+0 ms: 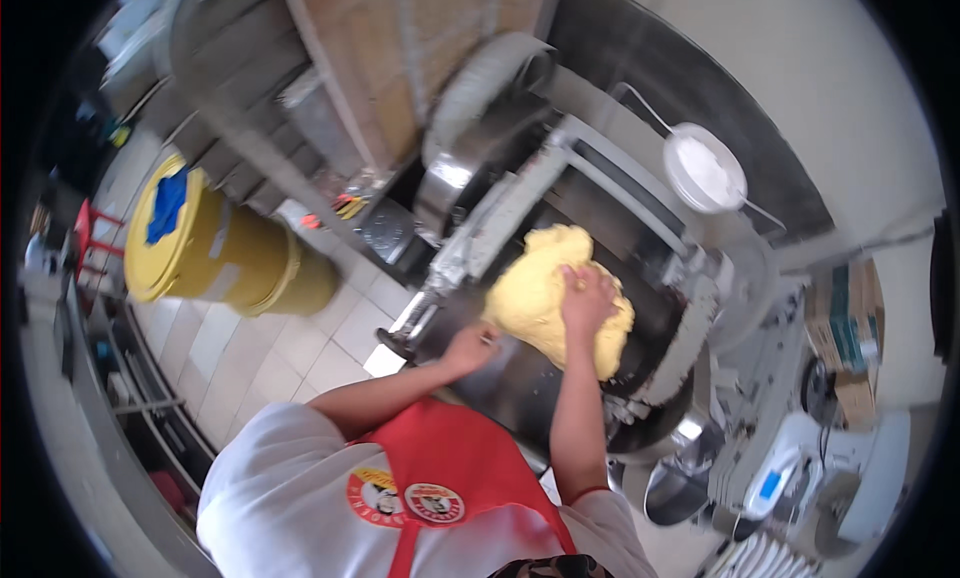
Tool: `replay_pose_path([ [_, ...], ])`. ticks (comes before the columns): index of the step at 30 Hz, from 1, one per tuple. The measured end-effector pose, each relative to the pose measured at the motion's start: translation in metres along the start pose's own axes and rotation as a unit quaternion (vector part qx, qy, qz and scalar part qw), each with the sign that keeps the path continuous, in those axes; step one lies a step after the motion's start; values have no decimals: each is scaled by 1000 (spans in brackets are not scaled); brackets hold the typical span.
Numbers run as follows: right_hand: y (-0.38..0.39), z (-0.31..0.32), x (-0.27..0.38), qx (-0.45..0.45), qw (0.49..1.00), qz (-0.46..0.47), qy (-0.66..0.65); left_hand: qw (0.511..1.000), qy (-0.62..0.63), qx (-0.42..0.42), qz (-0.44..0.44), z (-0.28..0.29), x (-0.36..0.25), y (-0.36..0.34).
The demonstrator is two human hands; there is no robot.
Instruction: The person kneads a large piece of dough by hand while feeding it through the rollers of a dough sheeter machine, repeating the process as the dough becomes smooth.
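A large, lumpy mass of yellow dough lies on the dark metal bed of a machine with pale, worn side rails. My right hand rests on the right part of the dough, fingers apart and slightly bent, pressing into its surface. At the dough's lower left, beside the front of the machine, my left hand has its fingers curled together; whatever is between them, if anything, is too small to name. A metal roller end with a dark knob sits just left of that hand.
Yellow lidded buckets stand on the tiled floor at left, near a red stool. A white bowl sits behind the machine. At right are cardboard boxes, metal bowls and a white appliance.
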State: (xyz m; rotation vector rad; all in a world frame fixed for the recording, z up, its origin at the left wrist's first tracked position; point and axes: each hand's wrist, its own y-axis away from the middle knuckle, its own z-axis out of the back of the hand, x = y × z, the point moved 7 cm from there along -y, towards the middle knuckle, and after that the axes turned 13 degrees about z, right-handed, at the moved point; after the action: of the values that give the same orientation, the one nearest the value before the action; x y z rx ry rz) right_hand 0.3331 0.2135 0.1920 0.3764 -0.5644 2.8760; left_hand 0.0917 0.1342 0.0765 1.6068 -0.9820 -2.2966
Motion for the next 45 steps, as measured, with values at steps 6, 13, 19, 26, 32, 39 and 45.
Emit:
replay_pose_path([
  [6, 140, 43, 58, -114, 963, 196, -143, 972, -200, -70, 100, -10, 67, -43],
  [13, 270, -32, -71, 51, 867, -275, -413, 990, -123, 57, 42, -34, 64, -76],
  [19, 213, -67, -105, 20, 798, -235, -555, 985, -79, 131, -75, -85, 88, -93],
  [26, 197, -19, -98, 39, 784, -265, -560, 980, -177, -76, -53, -35, 36, -65],
  [32, 179, -10, -67, 11, 654, -333, -679, 997, 2, -57, -57, 15, 3, -22],
  [39, 151, 24, -43, -110, 610, -275, -735, 984, -63, -148, -79, 24, -67, -1],
  [45, 134, 101, -36, -185, 969, 43, -161, 996, 76, -13, 49, -13, -76, 4],
])
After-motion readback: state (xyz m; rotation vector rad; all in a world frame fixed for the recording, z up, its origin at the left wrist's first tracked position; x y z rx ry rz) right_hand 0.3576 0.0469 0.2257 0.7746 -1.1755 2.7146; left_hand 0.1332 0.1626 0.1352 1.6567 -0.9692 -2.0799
